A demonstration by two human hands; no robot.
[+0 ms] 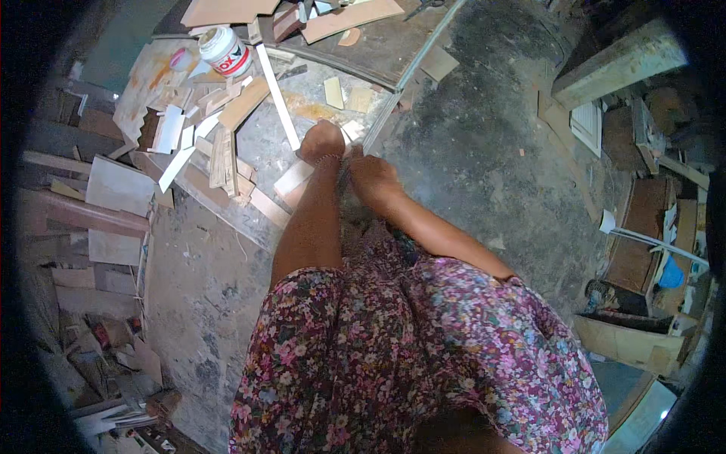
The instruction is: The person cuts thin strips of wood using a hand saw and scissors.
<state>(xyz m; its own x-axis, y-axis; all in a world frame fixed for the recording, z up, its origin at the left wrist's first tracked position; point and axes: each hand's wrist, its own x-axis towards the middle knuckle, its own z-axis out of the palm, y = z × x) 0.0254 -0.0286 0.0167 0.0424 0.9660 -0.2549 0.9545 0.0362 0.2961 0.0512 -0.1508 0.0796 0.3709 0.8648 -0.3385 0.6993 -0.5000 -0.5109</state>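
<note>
Both hands meet close together at the near right corner of a worktable point(306, 83). My left hand point(321, 141) is closed in a fist, a thin bracelet on its wrist. Just right of it and a little nearer, my right hand point(374, 181) is closed too, its fingertips pointing at the left one. A small pale sliver shows between them, but what either hand grips is hidden. Beyond them lies a small pale piece point(352, 130). A long white strip point(278, 98) ends beside my left hand. Under my left forearm sticks out a pale wooden board point(292, 177).
Scattered wood offcuts point(223, 155) cover the table's left side. A white tub point(224, 51) stands open among them at the back. Larger boards point(355, 20) lie on a dark panel behind. Stacked boards point(119, 185) line the left; a wooden beam point(624, 64) juts in at the right.
</note>
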